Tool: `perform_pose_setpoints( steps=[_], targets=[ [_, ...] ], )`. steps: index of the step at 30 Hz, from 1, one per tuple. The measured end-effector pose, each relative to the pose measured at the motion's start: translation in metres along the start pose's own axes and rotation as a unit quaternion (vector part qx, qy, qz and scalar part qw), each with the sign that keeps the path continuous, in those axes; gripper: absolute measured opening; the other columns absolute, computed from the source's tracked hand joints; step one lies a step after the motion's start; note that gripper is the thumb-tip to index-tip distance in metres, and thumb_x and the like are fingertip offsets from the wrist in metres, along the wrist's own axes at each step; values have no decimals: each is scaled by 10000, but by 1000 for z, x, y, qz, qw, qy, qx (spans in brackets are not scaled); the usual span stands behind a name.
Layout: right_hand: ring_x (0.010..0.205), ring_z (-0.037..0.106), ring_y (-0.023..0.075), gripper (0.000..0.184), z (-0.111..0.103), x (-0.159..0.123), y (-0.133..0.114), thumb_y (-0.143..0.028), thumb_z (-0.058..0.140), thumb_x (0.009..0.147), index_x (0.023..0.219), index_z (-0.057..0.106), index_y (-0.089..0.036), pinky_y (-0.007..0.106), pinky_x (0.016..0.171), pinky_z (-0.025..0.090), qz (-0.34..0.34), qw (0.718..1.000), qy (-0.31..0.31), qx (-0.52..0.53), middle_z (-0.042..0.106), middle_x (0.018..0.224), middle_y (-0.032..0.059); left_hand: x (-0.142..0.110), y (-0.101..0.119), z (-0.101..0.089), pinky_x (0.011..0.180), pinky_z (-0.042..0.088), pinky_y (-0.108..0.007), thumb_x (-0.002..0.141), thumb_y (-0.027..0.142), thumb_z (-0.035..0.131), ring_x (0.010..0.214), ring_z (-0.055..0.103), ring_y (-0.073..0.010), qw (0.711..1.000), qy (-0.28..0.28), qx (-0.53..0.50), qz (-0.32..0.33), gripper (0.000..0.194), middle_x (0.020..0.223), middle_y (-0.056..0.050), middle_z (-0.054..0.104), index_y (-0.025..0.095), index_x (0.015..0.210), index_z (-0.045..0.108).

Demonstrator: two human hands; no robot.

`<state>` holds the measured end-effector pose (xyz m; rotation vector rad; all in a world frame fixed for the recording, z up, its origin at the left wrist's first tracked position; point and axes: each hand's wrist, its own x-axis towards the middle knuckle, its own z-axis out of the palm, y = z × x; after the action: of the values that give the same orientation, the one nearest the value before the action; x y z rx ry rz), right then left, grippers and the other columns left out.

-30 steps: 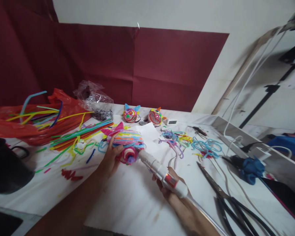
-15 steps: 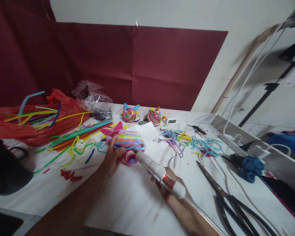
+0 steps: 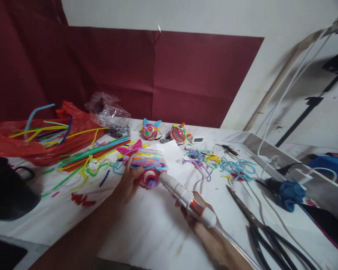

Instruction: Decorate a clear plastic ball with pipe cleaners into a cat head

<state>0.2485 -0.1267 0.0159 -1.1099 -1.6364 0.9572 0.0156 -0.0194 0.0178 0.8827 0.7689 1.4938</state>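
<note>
My left hand [image 3: 127,182] grips a multicoloured pipe-cleaner figure [image 3: 145,165] with pink pointed ears, resting on the white table [image 3: 146,232]. My right hand [image 3: 198,221] is closed round a white glue gun [image 3: 187,198] that shows a red light. Its nozzle touches the right side of the figure, beside a pink spiral on the front. A clear glue stick sticks out behind the gun.
Two finished pipe-cleaner heads [image 3: 150,131] [image 3: 179,133] stand at the back. Loose pipe cleaners [image 3: 87,152] and a red plastic bag [image 3: 30,138] lie on the left. Tangled pipe-cleaner scraps [image 3: 214,161], black scissors [image 3: 259,225] and white cables lie on the right.
Nothing has visibly changed besides slight camera sway; both hands keep their hold and the nozzle stays against the figure.
</note>
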Motion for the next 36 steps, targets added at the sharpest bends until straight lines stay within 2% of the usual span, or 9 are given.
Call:
perform_pose_setpoints(
  steps=[4, 9, 14, 17, 19, 23, 28, 30, 36],
  targets=[
    [718, 617, 198, 273, -4, -3, 3, -427, 537, 945, 1105, 660, -244, 301, 652, 518, -20, 1000, 20, -11, 660, 817, 35, 0, 0, 1, 878, 649, -525, 630, 362, 872, 983, 781, -345, 1000, 3, -10, -1, 843, 1006, -9, 789, 362, 1415, 564],
    [623, 592, 182, 229, 2, 5, 23, -317, 598, 865, 1068, 676, -246, 283, 580, 506, 12, 999, 0, -46, 661, 747, 13, 0, 0, -1, 955, 615, -537, 652, 342, 883, 1097, 757, -356, 999, -12, -32, -7, 820, 1103, -36, 792, 329, 1412, 576],
    [921, 657, 244, 335, -1, 5, 13, -272, 589, 866, 1192, 665, -267, 363, 859, 556, -107, 990, 28, -83, 683, 1015, 64, 2, 2, -2, 997, 576, -491, 688, 367, 880, 1192, 714, -364, 998, -41, -51, -9, 824, 1176, -86, 785, 247, 1438, 561],
    [1018, 645, 261, 282, -13, 7, 3, -315, 549, 931, 1186, 659, -266, 379, 889, 547, -150, 985, 11, -83, 663, 1108, 86, 4, 5, -1, 995, 574, -471, 701, 376, 861, 1183, 716, -350, 997, -50, -59, 4, 772, 1176, -77, 787, 252, 1414, 594],
    [983, 634, 250, 228, -21, 10, 1, -317, 549, 942, 1128, 661, -247, 365, 861, 540, -164, 982, 9, -96, 650, 1068, 82, 5, 7, -1, 998, 572, -464, 700, 359, 850, 1166, 724, -343, 997, -43, -70, 14, 727, 1159, -68, 791, 252, 1383, 624],
    [904, 611, 214, 118, -29, 17, 8, -215, 622, 873, 989, 644, -222, 320, 793, 510, -128, 976, -11, -173, 623, 1002, 59, 8, 8, 0, 998, 572, -473, 695, 335, 846, 1146, 730, -341, 995, -26, -96, 23, 670, 1122, -67, 796, 235, 1330, 658],
    [941, 647, 229, 415, -20, 23, 30, -71, 615, 772, 1169, 651, -189, 367, 851, 545, -41, 949, -69, -305, 601, 1106, 93, 10, 8, -2, 996, 571, -478, 698, 335, 846, 1174, 717, -349, 994, -38, -101, 32, 687, 1142, -77, 793, 234, 1346, 642],
    [989, 662, 248, 442, -14, 25, 38, -70, 626, 787, 1215, 645, -174, 387, 888, 562, -32, 935, -81, -343, 601, 1152, 116, 11, 8, -4, 995, 571, -477, 698, 337, 846, 1171, 720, -344, 994, -36, -102, 28, 712, 1169, -77, 788, 242, 1367, 624],
    [1085, 679, 310, 336, -6, 28, 48, -149, 662, 886, 1221, 686, -160, 448, 967, 581, -31, 897, -77, -434, 664, 1190, 165, 10, 7, -3, 964, 584, -461, 664, 337, 874, 1101, 743, -317, 994, -24, -100, 24, 776, 1118, -53, 789, 253, 1381, 591]
  ],
)
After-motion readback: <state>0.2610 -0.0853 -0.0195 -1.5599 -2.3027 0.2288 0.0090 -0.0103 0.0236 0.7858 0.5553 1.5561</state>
